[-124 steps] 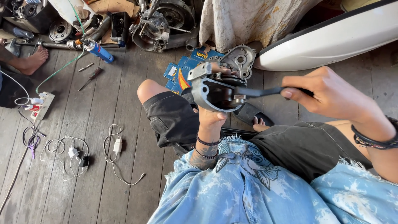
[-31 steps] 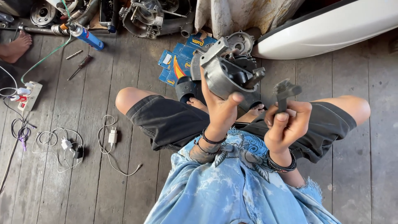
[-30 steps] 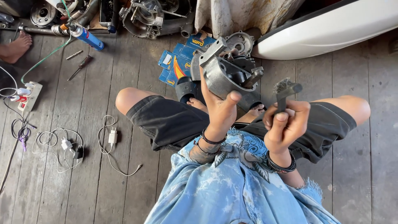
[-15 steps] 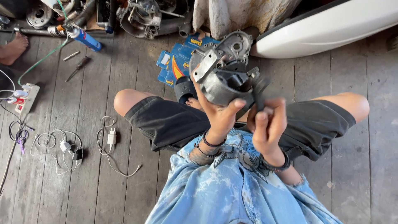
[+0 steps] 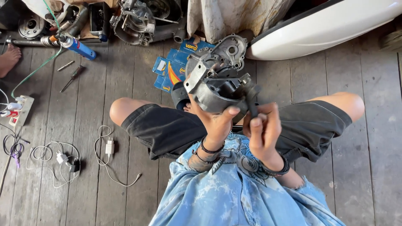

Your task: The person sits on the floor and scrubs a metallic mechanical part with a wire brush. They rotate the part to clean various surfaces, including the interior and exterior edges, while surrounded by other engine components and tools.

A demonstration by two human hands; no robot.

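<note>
I sit cross-legged on a wooden floor. My left hand (image 5: pixel 216 122) grips a grey metal engine casing (image 5: pixel 213 86) from below and holds it up over my lap. My right hand (image 5: pixel 263 127) is closed around a dark wrench (image 5: pixel 252 100), whose head rests against the right side of the casing. Both wrists wear dark bands. Another grey casing cover (image 5: pixel 229 50) lies on the floor just beyond the held part, partly hidden by it.
Blue cardboard boxes (image 5: pixel 169 71) lie ahead of my knees. An engine block (image 5: pixel 136 16), a blue spray can (image 5: pixel 79 48), a screwdriver (image 5: pixel 71 77) and metal parts sit at the back left. White chargers and cables (image 5: pixel 63 157) and a power strip (image 5: pixel 19 111) are at left. A white curved body panel (image 5: pixel 331 25) is at back right. Another person's foot (image 5: pixel 7 58) is at far left.
My right hand has come in from the right with the wrench and brought its head to the casing. My left hand has tilted the casing and drawn it closer.
</note>
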